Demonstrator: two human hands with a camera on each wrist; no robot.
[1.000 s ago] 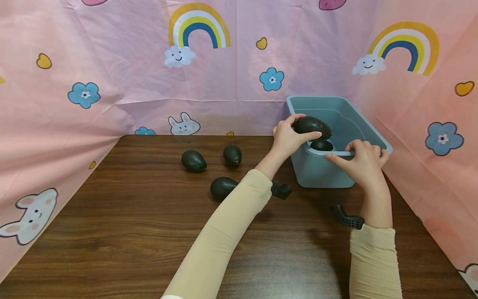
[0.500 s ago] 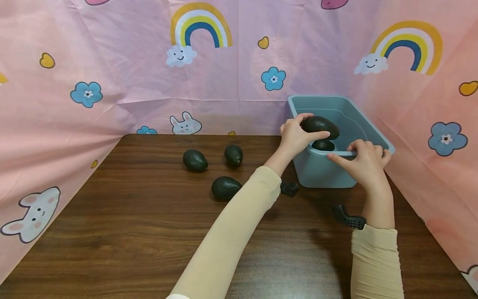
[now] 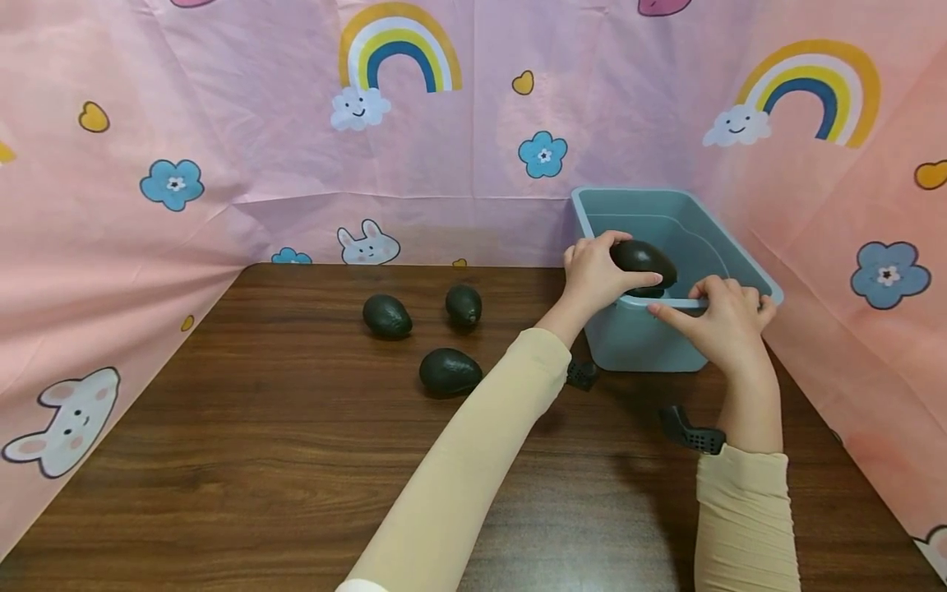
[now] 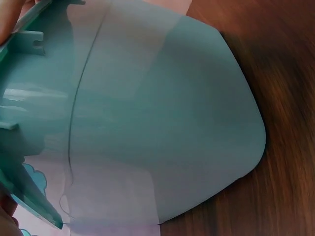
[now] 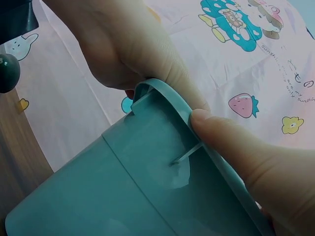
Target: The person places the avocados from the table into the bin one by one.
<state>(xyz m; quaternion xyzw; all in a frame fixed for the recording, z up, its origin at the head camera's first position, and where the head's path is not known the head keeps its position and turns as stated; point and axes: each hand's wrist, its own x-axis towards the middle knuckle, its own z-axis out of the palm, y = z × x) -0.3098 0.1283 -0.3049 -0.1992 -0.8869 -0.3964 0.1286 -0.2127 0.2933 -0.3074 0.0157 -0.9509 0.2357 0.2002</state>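
Note:
A teal plastic bin [image 3: 644, 341] stands at the right back of the table. My left hand [image 3: 593, 271] reaches over its near left corner and grips a dark green avocado [image 3: 644, 261], thumb on the near side, just inside the opening. Beneath it a second avocado is almost wholly hidden. My right hand [image 3: 723, 325] holds the bin's near rim, the thumb outside and the fingers over the edge. In the right wrist view the right thumb [image 5: 231, 147] presses the rim, with the left hand [image 5: 128, 49] beyond. The left wrist view is mostly bin wall [image 4: 147, 118].
Three avocados lie on the wooden table [image 3: 222, 427] left of the bin: one at the left [image 3: 387, 316], one further back [image 3: 463, 307], and one nearer [image 3: 448, 372] beside the left sleeve [image 3: 473, 452]. Patterned pink cloth [image 3: 473, 140] closes in the back and sides.
My left hand has moved right and slightly down with its avocado, lower into the bin, now covering most of the one beneath. The right hand keeps its place on the rim.

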